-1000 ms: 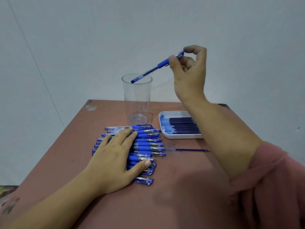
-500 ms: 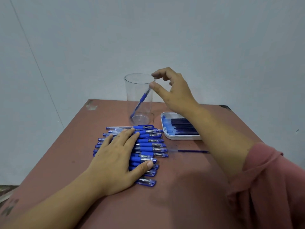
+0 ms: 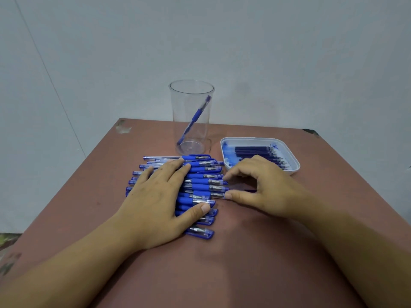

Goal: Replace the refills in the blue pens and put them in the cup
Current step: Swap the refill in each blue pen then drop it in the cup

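A clear plastic cup (image 3: 178, 112) stands at the back of the table, with one blue pen (image 3: 196, 116) leaning inside it. In front of the cup lies a pile of several blue capped pens (image 3: 201, 182). My left hand (image 3: 155, 196) rests flat on the pile with straight fingers. My right hand (image 3: 266, 187) sits at the pile's right end, its curled thumb and forefinger touching the cap ends of the pens. A white tray (image 3: 255, 140) holding several dark blue refills (image 3: 253, 151) lies right of the cup.
The brown table (image 3: 244, 263) ends close behind the cup and tray, against a pale wall. A short piece of a loose refill (image 3: 251, 190) shows under my right hand. Bare tabletop stretches in front of the pile.
My right hand dropped the pen into the cup, let go and came down to the right end of the pile. My left hand stayed flat on the pens.
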Tool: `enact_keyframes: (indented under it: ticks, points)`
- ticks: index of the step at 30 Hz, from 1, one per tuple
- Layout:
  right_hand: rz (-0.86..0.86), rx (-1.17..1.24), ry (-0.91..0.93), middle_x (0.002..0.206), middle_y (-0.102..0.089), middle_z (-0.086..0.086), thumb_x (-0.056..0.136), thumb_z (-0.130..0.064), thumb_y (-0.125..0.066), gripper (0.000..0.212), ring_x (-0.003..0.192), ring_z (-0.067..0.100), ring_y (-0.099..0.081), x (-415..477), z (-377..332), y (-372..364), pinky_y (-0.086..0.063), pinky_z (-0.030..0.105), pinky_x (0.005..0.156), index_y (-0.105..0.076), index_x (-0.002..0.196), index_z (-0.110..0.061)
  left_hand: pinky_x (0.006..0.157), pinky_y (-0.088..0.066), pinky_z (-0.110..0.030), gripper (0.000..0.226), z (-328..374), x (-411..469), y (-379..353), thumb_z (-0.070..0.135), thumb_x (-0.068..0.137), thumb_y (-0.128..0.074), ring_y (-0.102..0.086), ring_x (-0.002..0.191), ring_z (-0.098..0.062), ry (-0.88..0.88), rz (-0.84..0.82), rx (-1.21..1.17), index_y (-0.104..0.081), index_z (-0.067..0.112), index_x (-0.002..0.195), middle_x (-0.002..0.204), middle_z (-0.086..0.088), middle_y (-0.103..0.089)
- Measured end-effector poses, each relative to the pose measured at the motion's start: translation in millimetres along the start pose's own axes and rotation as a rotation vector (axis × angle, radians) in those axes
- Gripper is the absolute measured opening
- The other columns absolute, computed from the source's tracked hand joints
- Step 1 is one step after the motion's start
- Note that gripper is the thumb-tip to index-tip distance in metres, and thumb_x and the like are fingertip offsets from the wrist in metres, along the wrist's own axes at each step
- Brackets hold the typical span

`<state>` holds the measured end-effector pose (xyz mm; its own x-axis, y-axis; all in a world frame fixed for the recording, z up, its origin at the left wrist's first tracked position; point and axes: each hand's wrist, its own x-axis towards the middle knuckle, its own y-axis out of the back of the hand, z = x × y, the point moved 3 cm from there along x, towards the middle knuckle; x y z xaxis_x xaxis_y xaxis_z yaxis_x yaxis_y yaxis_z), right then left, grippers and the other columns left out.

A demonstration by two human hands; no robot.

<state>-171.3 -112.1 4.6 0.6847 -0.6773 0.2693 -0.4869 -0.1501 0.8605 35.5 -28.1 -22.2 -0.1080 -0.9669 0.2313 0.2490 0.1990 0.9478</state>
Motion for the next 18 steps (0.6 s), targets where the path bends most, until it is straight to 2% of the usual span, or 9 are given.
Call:
enact_keyframes:
  ticks: [3, 5, 8, 14, 18]
  points:
    - [-0.032, -0.09, 0.026, 0.085, -0.054, -0.029, 0.078, -0.047, -0.073, 0.029, 0.088, 0.002, -0.047, 3.1, -6.7, 0.1, -0.042, 0.025, 0.082, -0.065, 0.105, -0.037, 0.121, -0.009, -0.036, 0.101, 0.1, 0.1, 0.4, 0.087, 0.073, -0.011, -0.011, 0.145, -0.003, 0.002, -0.002, 0.009, -0.019, 0.028, 0.154, 0.161, 0.012, -0.015]
    - [-0.036, -0.12, 0.025, 0.082, -0.056, -0.027, 0.079, -0.048, -0.072, 0.03, 0.087, 0.002, -0.048, 3.1, -8.6, 0.1, -0.042, 0.026, 0.083, -0.066, 0.106, -0.035, 0.121, -0.007, -0.035, 0.101, 0.7, 0.2, 1.1, 0.087, 0.073, -0.011, -0.011, 0.145, -0.003, 0.004, -0.001, 0.005, -0.019, 0.027, 0.154, 0.161, 0.012, -0.015]
    - [-0.008, -0.1, 0.016, 0.079, -0.059, -0.026, 0.078, -0.046, -0.073, 0.029, 0.084, 0.0, -0.051, 1.8, -10.6, -2.3, -0.042, 0.024, 0.081, -0.068, 0.104, -0.035, 0.121, -0.008, -0.036, 0.101, 1.8, -0.1, 1.6, 0.087, 0.073, -0.011, -0.012, 0.145, -0.004, 0.006, 0.003, -0.005, -0.02, 0.026, 0.154, 0.161, 0.011, -0.015]
    - [0.045, 0.003, -0.032, 0.081, -0.061, -0.017, 0.078, -0.033, -0.078, 0.016, 0.085, -0.001, -0.054, 1.8, -13.7, -5.7, -0.041, 0.008, 0.072, -0.071, 0.091, -0.03, 0.122, -0.008, -0.036, 0.1, 1.2, -0.4, 1.2, 0.086, 0.075, -0.012, -0.012, 0.146, -0.003, 0.001, 0.003, 0.006, -0.02, 0.027, 0.154, 0.161, 0.012, -0.016]
    - [0.065, 0.059, -0.053, 0.085, -0.062, -0.013, 0.082, -0.029, -0.074, 0.013, 0.088, 0.0, -0.054, -1.3, -12.8, 5.0, -0.042, 0.009, 0.075, -0.064, 0.087, -0.036, 0.122, -0.003, -0.041, 0.099, 0.7, -0.8, 1.1, 0.087, 0.075, -0.011, -0.009, 0.147, -0.003, 0.001, -0.009, -0.013, -0.016, 0.028, 0.155, 0.161, 0.013, -0.013]
